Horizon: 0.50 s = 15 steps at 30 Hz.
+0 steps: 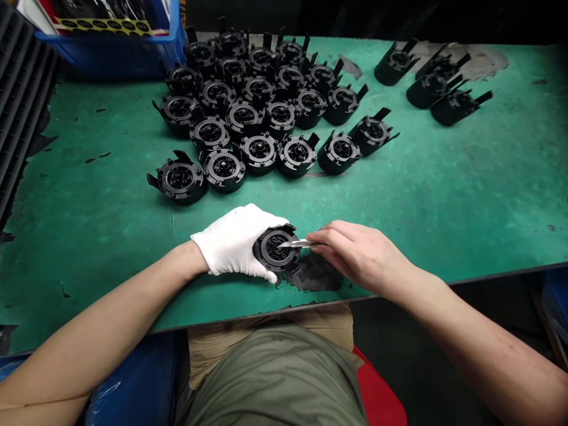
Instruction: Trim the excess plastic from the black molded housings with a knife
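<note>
In a white glove, my left hand point(239, 239) is wrapped round the side of a black round plastic housing point(278, 251) near the front edge of the table. The housing's ribbed round face is turned up towards me. My bare right hand point(355, 251) pinches a slim metal blade, which looks like a scalpel point(298, 244). Its tip lies over the middle of the housing's face; whether it touches the plastic I cannot tell. Just beyond my left hand stands another black housing point(181, 179) of the same kind, with upright tabs.
Several more black housings point(260, 151) stand in a cluster on the green table point(110, 236). A smaller group point(457, 106) sits at the back right. At the back left is a blue bin point(110, 56), beside a dark ribbed rack point(22, 94). Dark worn patches mark the tabletop.
</note>
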Available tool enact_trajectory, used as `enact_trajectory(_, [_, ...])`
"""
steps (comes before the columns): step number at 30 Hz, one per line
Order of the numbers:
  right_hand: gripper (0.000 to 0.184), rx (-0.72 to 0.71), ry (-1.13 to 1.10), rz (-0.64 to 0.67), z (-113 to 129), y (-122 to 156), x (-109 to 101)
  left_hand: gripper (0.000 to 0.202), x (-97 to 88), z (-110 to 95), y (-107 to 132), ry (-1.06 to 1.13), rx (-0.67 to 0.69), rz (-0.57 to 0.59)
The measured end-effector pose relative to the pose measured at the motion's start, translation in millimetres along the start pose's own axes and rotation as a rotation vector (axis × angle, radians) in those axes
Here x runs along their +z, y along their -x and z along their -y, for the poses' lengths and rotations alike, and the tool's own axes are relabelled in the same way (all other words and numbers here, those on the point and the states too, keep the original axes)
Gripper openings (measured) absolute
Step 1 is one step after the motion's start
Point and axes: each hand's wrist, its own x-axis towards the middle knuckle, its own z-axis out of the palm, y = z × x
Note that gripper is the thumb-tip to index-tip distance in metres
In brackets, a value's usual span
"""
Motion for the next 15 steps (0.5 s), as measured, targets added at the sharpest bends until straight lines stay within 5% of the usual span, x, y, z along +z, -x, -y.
enact_trajectory(15, [0.017,-0.201,0.09,0.139,-16.3,-16.9,-14.7,0.06,-3.5,-5.5,-2.9,0.048,-0.002,0.013])
